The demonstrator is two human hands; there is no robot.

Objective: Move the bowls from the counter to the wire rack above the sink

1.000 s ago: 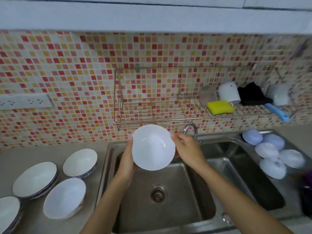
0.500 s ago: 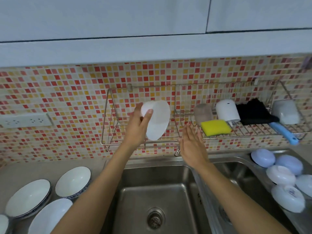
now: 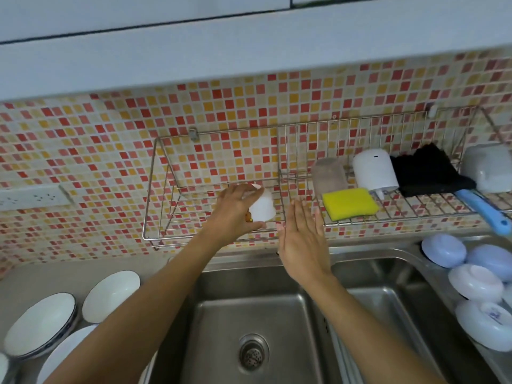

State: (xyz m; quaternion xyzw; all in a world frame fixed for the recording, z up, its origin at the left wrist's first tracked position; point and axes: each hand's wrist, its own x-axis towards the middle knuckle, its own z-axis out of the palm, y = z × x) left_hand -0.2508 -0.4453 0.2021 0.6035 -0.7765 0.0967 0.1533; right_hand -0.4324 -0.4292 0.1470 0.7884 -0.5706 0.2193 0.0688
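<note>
My left hand (image 3: 235, 210) grips a white bowl (image 3: 261, 207) turned on its side inside the left part of the wire rack (image 3: 163, 200) on the tiled wall. My right hand (image 3: 303, 242) is flat with fingers apart, just right of the bowl and in front of the rack's lower rail, holding nothing. More white bowls wait on the counter at lower left: one (image 3: 110, 295) near the sink, a blue-rimmed one (image 3: 38, 325) left of it, and a third (image 3: 65, 353) partly hidden by my left forearm.
The rack's right part holds a yellow sponge (image 3: 349, 207), a clear cup (image 3: 329, 176), a white dispenser (image 3: 375, 170), a black cloth (image 3: 428, 173) and a blue-handled brush (image 3: 484, 212). A double steel sink (image 3: 249, 314) lies below. Several upturned pale bowls (image 3: 475, 282) sit at right.
My left hand has lowered the white bowl deeper into the rack's left part and turned it further on its side. My right hand stays open beside it.
</note>
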